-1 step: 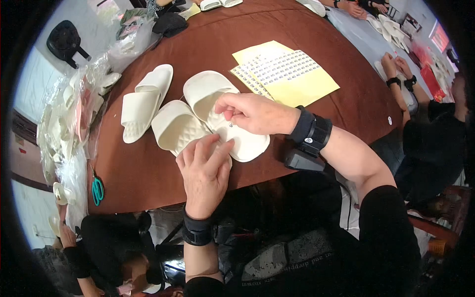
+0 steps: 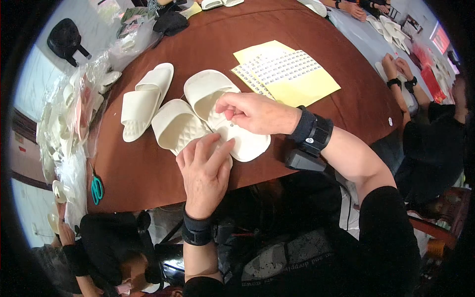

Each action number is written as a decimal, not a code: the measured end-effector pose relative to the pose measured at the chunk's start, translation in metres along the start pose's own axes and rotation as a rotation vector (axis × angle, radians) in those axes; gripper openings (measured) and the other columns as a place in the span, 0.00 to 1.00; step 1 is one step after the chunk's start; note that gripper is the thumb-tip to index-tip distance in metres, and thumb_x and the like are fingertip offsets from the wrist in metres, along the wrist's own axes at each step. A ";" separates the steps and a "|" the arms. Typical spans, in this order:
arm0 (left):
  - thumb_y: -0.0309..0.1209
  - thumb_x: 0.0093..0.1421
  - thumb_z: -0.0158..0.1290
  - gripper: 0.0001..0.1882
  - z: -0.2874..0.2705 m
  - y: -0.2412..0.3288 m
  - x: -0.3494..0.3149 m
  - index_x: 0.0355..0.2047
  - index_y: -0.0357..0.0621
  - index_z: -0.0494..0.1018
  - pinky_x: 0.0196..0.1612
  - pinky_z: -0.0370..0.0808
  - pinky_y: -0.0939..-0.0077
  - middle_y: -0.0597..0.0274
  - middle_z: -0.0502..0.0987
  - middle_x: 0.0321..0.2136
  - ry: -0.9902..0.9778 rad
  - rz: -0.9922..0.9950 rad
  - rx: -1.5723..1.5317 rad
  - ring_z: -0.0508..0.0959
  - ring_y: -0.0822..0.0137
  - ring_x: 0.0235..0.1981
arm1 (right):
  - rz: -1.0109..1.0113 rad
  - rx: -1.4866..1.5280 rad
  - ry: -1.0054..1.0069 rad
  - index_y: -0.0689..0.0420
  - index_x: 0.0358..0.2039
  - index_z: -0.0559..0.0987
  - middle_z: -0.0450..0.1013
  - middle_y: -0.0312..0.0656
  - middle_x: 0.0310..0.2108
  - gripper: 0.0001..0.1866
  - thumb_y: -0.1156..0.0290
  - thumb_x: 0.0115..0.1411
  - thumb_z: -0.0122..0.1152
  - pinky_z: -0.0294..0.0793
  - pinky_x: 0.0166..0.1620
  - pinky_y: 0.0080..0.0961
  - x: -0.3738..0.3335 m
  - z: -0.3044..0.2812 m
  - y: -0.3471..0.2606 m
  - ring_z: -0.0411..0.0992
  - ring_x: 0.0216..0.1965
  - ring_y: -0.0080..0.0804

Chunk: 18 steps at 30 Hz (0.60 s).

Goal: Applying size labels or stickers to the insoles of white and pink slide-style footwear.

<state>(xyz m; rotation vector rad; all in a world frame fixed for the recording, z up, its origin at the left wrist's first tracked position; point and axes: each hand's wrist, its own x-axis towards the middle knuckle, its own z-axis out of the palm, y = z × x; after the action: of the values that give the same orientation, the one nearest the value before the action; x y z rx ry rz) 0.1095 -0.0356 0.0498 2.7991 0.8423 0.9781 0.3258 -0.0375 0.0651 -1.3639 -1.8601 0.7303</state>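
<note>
On the brown cloth-covered table (image 2: 138, 183), the cream-white, textured slide slipper (image 2: 250, 146) beneath my narrowly curled right hand (image 2: 262, 115), whose grip I cannot tell, slants lengthwise, toe away leftward, heel toward me, while my loosely spread left hand (image 2: 204, 173) covers the matching cream slipper's (image 2: 173, 123) heel.

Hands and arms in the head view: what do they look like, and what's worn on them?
The left hand and right hand are gloveless. Each wrist wears a wide black band; the right one shows a small round whitish mark. The short sleeves are black.
</note>
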 end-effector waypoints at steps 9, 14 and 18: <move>0.27 0.54 0.54 0.15 0.000 0.001 -0.001 0.42 0.53 0.79 0.54 0.62 0.60 0.64 0.74 0.47 -0.032 -0.017 -0.005 0.70 0.57 0.50 | -0.159 -0.169 0.076 0.60 0.47 0.73 0.73 0.42 0.33 0.13 0.76 0.62 0.49 0.73 0.41 0.26 0.002 0.007 0.003 0.74 0.35 0.34; 0.27 0.54 0.54 0.14 0.000 0.001 -0.001 0.41 0.53 0.79 0.54 0.62 0.60 0.64 0.75 0.47 -0.027 -0.017 -0.006 0.70 0.57 0.50 | -0.158 -0.171 0.079 0.60 0.47 0.73 0.74 0.43 0.35 0.12 0.75 0.63 0.49 0.73 0.42 0.27 -0.001 0.006 0.005 0.73 0.36 0.33; 0.27 0.54 0.54 0.14 0.001 0.000 -0.002 0.41 0.53 0.79 0.53 0.62 0.60 0.64 0.75 0.47 -0.014 -0.013 -0.003 0.70 0.56 0.49 | -0.064 0.096 0.037 0.60 0.47 0.73 0.73 0.39 0.31 0.13 0.78 0.61 0.49 0.72 0.41 0.24 -0.002 -0.004 0.001 0.71 0.34 0.26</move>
<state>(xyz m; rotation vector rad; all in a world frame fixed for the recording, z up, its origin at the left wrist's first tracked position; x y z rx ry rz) 0.1090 -0.0367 0.0481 2.7912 0.8556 0.9553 0.3304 -0.0392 0.0659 -1.2432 -1.8081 0.7469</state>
